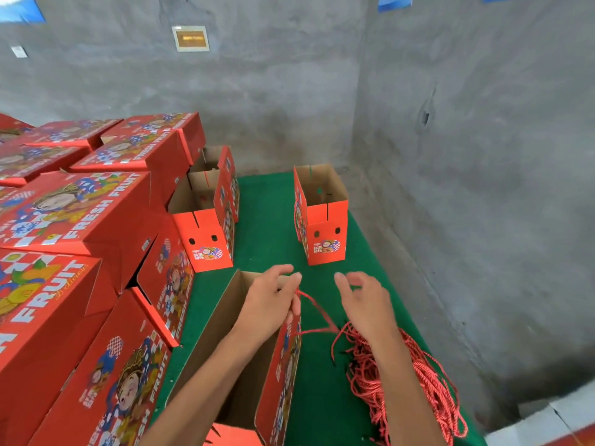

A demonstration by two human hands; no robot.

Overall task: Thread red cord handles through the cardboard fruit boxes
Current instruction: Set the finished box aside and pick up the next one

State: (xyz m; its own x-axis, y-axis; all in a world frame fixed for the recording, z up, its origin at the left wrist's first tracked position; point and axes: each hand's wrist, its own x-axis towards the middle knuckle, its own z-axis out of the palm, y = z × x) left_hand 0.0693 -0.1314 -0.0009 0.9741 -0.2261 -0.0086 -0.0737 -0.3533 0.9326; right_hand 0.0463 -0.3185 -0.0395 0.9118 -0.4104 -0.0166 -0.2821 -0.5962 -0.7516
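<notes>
I see left hand (269, 300) pinching a cord (317, 312) at the open box (244, 358) rim; right hand (365, 302) loose, fingers relaxed. Cord pile (409, 378) right of box, closed stack (80, 226) left, two boxes (325, 226) beyond.

So there's a green mat (267, 220) in a concrete corner; an open box (283, 365) sits right at the near edge, brown inside, red printed outside. Left hand (270, 304) is at its right wall, pinching a red cord (317, 309) that runs down to a tangled cord pile (415, 378) on the mat; right hand (367, 304) hovers over that pile, fingers loose, holding nothing. Two more open boxes further back: one on the left (206, 243) against a big stack (80, 220) of closed "FRESH FRUIT" boxes, one on the right (325, 239) standing alone with a cord hanging down its side.
</notes>
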